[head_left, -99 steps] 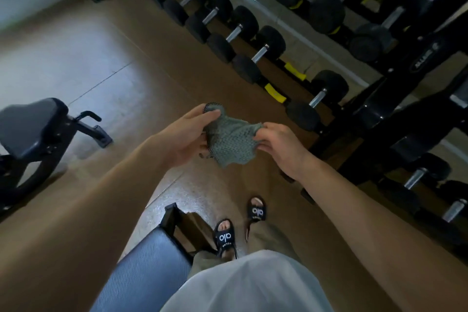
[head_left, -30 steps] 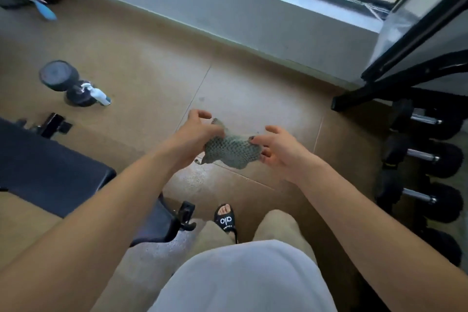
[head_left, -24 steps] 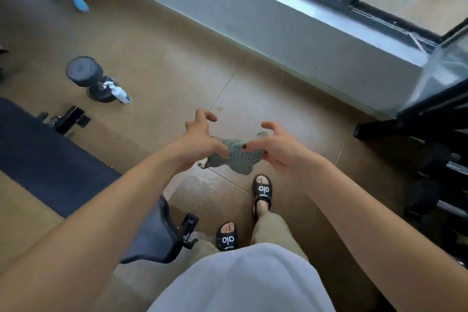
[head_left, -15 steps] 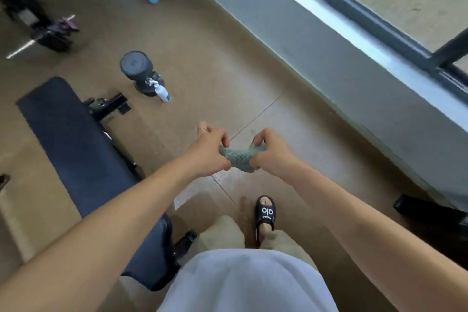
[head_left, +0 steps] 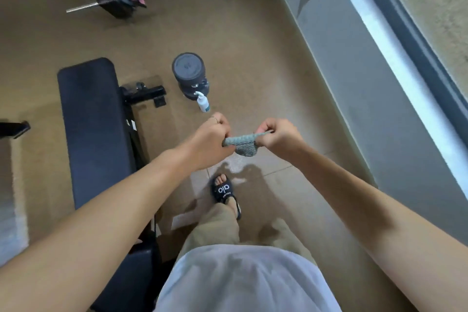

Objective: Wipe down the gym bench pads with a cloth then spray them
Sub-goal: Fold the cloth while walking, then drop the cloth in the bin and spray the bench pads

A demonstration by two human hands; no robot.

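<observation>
Nothing looked wiped yet. Both the left hand (head_left: pixel 211 138) and right hand (head_left: pixel 277 135) pinched the small cloth (head_left: pixel 241 144) mid-frame, above the floor. The bench pad (head_left: pixel 93 129) sat left, the spray bottle (head_left: pixel 203 102) just above, both untouched.

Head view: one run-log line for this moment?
stage: pre-wipe | cloth: stretched between left hand and right hand | bench pad: untouched | spray bottle: on floor

Dumbbell (head_left: pixel 188 73), spray bottle (head_left: pixel 203 103) flank bench pad (head_left: pixel 93 119).
</observation>
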